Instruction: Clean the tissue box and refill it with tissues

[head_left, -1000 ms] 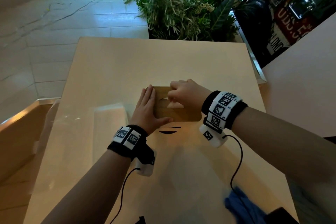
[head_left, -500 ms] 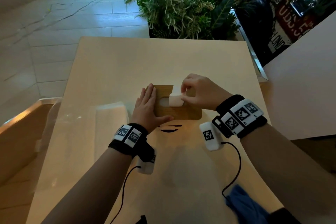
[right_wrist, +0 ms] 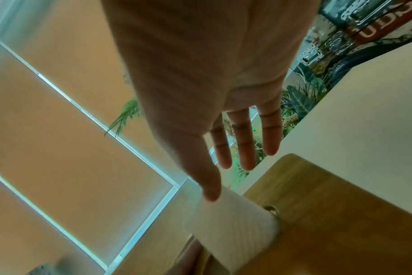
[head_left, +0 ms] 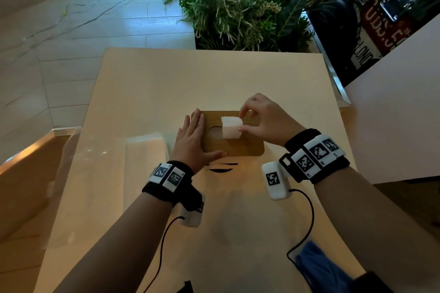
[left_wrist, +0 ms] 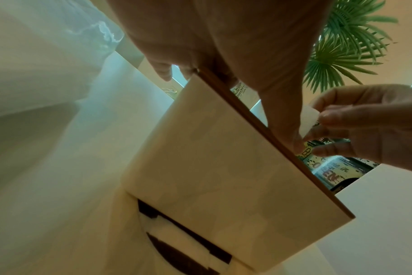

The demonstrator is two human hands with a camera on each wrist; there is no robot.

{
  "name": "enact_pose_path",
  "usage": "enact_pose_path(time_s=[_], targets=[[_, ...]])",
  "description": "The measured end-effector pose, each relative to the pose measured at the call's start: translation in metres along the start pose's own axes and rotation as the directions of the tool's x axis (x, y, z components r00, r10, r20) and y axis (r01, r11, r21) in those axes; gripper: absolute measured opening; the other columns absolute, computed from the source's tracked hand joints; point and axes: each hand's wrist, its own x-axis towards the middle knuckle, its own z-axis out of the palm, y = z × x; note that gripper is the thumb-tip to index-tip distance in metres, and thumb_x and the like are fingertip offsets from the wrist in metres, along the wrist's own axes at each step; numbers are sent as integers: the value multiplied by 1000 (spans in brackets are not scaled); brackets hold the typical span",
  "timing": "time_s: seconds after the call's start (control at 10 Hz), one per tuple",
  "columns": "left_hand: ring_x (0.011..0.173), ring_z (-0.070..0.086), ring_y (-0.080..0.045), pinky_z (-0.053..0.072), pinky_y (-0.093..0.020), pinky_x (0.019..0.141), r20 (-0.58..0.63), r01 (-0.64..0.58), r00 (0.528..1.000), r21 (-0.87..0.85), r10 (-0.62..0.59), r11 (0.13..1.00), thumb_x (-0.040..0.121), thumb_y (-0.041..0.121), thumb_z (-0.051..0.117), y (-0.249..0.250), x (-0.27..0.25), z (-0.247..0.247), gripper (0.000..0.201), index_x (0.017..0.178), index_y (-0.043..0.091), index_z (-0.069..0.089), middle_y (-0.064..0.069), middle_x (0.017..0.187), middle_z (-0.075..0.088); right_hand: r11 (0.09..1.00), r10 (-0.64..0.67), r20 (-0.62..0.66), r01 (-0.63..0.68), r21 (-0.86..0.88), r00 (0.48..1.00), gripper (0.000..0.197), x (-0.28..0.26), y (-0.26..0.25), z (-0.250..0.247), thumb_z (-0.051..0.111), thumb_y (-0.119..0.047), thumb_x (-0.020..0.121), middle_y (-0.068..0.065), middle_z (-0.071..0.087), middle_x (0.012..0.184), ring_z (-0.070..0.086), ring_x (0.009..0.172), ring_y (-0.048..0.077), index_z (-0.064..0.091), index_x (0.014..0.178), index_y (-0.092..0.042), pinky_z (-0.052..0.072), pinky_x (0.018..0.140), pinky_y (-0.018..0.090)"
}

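Fingers (head_left: 242, 114) pinch tissue (head_left: 231, 127) over beige table (head_left: 147, 83), plants (head_left: 233, 2) behind.

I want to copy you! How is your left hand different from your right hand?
The left hand lies flat with straight fingers on the tissue box, steadying it. The right hand is raised above the box and pinches a white tissue coming out of the slot. Both wear black wrist bands with square markers.
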Motion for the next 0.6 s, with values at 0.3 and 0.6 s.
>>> enact_pose_path(time_s=[0.3,0.6], targets=[[144,-11,-18,1,-42,118,-6,2,1000,-7,-2,1000,66,59,67,0,-1,-1,114,147,18,-2,5,158,-9,987,36,-150,-11,160,988,29,-8,1,29,71,-20,79,1,58,107,61,84,14,59,105,-16,54,74,23],[134,38,-7,27,-10,107,-246,-161,967,-377,69,912,79,45,64,-3,-44,-32,55,129,27,51,14,138,47,980,151,-403,-83,181,902,24,-54,23,19,56,8,83,4,66,88,57,73,6,64,87,-14,44,68,6]])
